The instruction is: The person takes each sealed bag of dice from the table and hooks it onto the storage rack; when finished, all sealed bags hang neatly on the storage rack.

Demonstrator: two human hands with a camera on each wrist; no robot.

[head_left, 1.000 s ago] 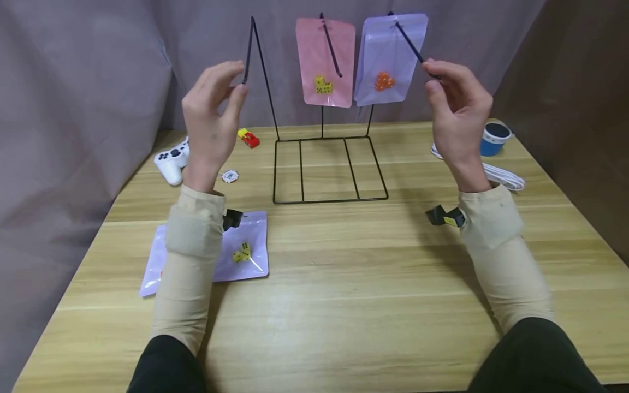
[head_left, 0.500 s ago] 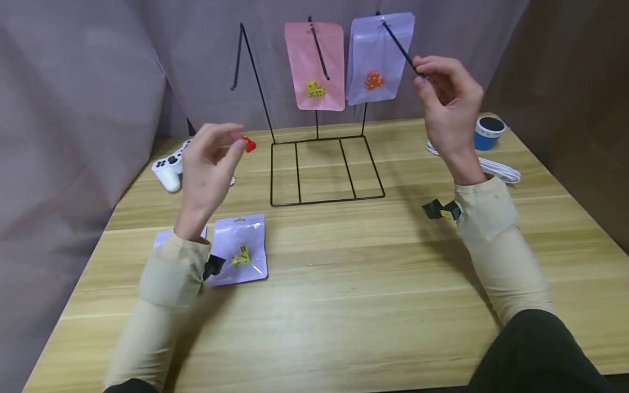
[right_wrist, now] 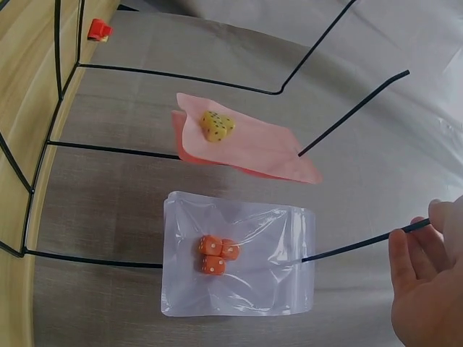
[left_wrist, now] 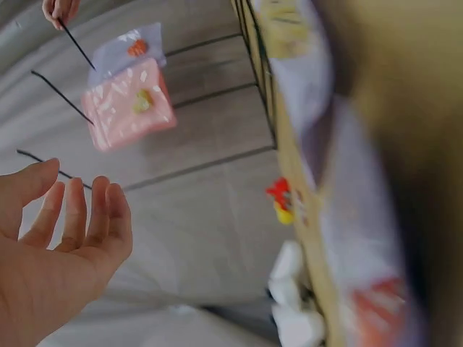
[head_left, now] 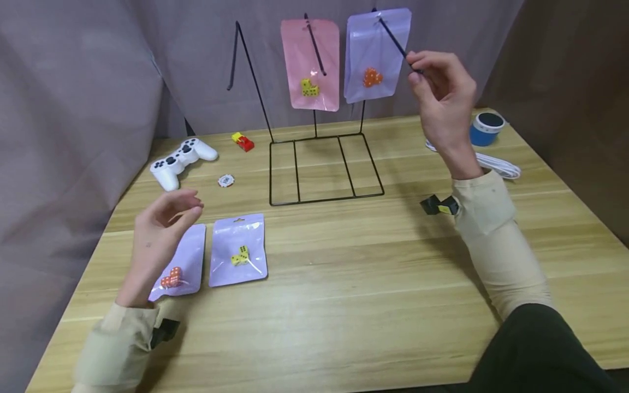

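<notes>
Purple pouch with orange dice lies flat on the wooden table, right under my left hand, beside its twin, the purple pouch with yellow dice. My left fingers are loose and slightly curled, holding nothing, hovering just above it. Up top, my right hand pinches the tip of the rack's right hook, where a purple pouch with orange dice already hangs next to a pink pouch with yellow ones. The left hook of the wire rack is bare. I'd say I'm between hangings, reaching for the next pouch. Next move needs a clean pinch at its top edge, lifting without sliding. It looks glossy and thin, dice bunched low.
</notes>
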